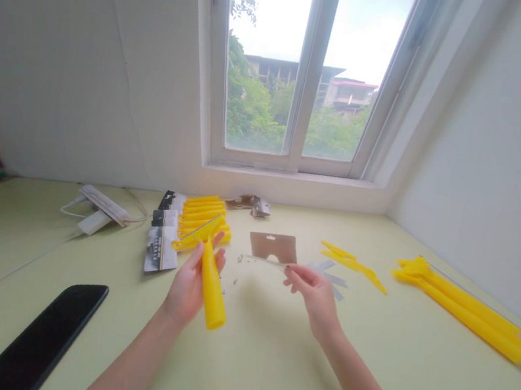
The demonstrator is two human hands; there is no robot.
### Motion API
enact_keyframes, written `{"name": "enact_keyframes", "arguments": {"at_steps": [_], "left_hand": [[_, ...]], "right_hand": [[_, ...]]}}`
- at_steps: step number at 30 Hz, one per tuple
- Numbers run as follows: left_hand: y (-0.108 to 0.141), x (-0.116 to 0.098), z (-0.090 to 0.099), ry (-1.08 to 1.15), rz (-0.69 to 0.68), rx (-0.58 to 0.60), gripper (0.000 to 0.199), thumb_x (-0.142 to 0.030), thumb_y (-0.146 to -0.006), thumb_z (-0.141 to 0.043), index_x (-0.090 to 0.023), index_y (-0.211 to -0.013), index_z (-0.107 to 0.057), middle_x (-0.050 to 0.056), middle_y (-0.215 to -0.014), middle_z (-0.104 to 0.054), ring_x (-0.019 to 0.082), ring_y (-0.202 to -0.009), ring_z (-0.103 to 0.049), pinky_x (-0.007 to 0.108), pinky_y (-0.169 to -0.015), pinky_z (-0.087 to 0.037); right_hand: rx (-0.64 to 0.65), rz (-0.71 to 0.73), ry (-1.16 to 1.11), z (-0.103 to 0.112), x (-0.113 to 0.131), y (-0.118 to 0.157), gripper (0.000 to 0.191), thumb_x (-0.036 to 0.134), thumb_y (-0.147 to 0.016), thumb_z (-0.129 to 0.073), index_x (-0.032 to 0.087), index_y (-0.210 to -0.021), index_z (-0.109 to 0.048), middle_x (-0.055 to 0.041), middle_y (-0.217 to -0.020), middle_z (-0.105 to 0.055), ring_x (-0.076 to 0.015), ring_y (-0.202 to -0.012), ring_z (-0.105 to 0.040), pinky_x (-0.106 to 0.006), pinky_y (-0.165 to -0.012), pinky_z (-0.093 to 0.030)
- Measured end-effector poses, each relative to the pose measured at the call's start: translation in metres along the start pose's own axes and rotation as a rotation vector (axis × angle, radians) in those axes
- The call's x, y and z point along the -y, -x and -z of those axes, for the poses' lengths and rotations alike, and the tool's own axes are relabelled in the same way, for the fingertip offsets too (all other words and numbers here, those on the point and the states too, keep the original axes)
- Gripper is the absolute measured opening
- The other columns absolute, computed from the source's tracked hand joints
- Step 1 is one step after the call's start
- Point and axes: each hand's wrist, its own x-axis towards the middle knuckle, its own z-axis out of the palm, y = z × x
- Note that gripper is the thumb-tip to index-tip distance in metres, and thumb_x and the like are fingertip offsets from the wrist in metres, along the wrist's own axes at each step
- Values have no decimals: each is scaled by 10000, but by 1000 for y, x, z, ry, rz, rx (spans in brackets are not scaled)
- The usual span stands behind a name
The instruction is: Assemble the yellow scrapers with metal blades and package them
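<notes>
Yellow scraper (212, 287), one: raised above the surface (254, 380), grasped near the neck by the left hand (188, 286); handle toward the wearer, head pointing away, presumably to leave the head free for the other hand.

Thin strip (266, 262), one: right end pinched in the fingertips of the right hand (316, 294), length extending left; a hold apparently suited to fine guiding.

Small bits (235, 281), several, possibly screws: loose between the hands, likely for short reach.

Grey strips (323, 265), overlapping: just beyond the right hand, seemingly for easy pickup.

Carded scrapers (201, 208), a row: beyond the left hand, aligned, perhaps to save room.

Phone (46, 339), one: flat at left, well apart.
</notes>
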Motion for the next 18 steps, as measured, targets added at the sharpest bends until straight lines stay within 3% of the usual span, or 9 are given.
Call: {"name": "enact_keyframes", "arguments": {"at_steps": [4, 7, 12, 15, 18], "left_hand": [[-3, -6, 3, 77, -37, -29, 346, -231, -874, -359, -140, -1187, -475, 119, -1067, -608, 172, -940, -593, 296, -841, -484], [-5, -6, 3, 103, -74, -43, 356, -253, -879, -344, -170, -1205, -459, 112, -1080, -606, 189, -1003, -568, 325, -877, -464], [-1, 5, -3, -6, -103, 5, 377, -211, -849, -425, -229, -1225, -411, 87, -1162, -561, 185, -1063, -531, 337, -928, -417], [2, 13, -7, -142, -112, 61, 400, -198, -822, -483, -255, -1207, -392, 68, -1184, -548, 169, -1103, -498, 331, -963, -368], [4, 15, -9, -264, -114, 106, 300, -218, -807, -509, -214, -1101, -448, 78, -1153, -569, 163, -1141, -459, 320, -997, -303]], "right_hand": [[255, 41, 29, 5, 4, 3, 195, 363, -672, -628, 169, -660, -638, 14, -558, -522, -83, -490, -378, -228, -465, -297], [424, 14, -47, 2, 7, 9, 199, 340, -662, -645, 170, -574, -590, 7, -629, -522, -90, -549, -404, -224, -502, -321], [467, -59, -235, -13, 6, 21, 242, 337, -634, -672, 163, -530, -539, -31, -897, -574, -97, -620, -455, -215, -487, -336], [466, -119, -343, -18, 3, 24, 206, 346, -648, -668, 172, -599, -569, -31, -888, -589, -115, -672, -497, -226, -542, -383], [423, -162, -398, -16, 0, 23, 196, 375, -677, -645, 188, -720, -605, -31, -833, -589, -130, -715, -515, -247, -608, -413]]}}
